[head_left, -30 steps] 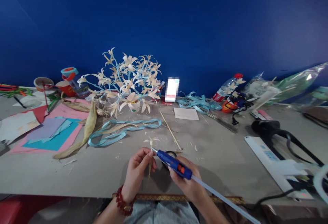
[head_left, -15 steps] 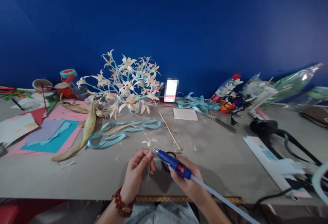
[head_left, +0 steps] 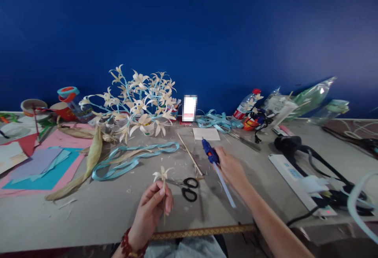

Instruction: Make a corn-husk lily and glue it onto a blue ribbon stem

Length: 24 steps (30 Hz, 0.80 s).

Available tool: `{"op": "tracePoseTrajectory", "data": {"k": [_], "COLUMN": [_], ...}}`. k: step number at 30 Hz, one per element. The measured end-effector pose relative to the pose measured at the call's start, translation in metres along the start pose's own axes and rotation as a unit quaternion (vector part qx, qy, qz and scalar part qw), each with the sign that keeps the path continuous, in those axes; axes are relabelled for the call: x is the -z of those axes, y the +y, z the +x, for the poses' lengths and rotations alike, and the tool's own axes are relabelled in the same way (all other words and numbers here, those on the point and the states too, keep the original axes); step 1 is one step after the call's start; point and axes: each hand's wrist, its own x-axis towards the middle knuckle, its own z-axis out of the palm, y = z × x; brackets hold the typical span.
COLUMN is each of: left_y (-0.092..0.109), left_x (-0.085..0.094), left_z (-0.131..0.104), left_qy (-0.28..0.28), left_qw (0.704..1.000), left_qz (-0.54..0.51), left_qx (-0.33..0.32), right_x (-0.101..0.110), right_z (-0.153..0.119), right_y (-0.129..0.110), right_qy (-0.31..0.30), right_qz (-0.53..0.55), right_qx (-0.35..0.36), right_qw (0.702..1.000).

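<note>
Between the thumb and fingers of my left hand (head_left: 152, 203) is the thin stem of a pale husk-coloured flower (head_left: 162, 173), its petals spread above the fingertips. My right hand (head_left: 232, 167) grips a blue glue gun (head_left: 210, 151), its nozzle pointing away from me toward a white card (head_left: 206, 134). A long translucent glue stick (head_left: 224, 185) sticks out of the gun's back end. Scissors with black handles (head_left: 189, 189) lie on the table just right of the flower, their blades partly behind it. A thin stick (head_left: 189, 154) rests between the hands, farther back.
Potted husk flowers (head_left: 141, 100) stand at the back. A blue ribbon (head_left: 136, 163), corn husks (head_left: 96, 151) and coloured paper (head_left: 38, 167) lie to the left. On the right are a power strip (head_left: 301, 187) with cables and a tilted bottle (head_left: 246, 104).
My right hand has carried the glue gun away from the flower, forward and to the right. The scissors have come into fuller view. My left hand still holds the flower, now slightly lower left.
</note>
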Motion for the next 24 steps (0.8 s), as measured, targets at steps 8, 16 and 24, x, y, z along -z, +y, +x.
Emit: {"op": "tracePoseTrajectory", "data": {"k": [8,16,24], "left_y": [0.022,0.025,0.009], "left_x": [0.023,0.031,0.028], "left_z": [-0.013,-0.017,-0.03], "left_qy": [0.071,0.127,0.051], "left_qw": [0.995,0.986,0.988], "left_qz": [0.041,0.062,0.127], "left_qx": [-0.05,-0.088,-0.077], "right_x": [-0.012,0.031,-0.012], "right_z": [0.045,0.054,0.06], "right_y": [0.064,0.059,-0.118], "right_qy": [-0.025,-0.025,-0.097], "right_qz": [-0.012,0.002,0.147], "right_qx": [0.038,0.092,0.4], "right_qw": [0.999,0.995,0.9]}}
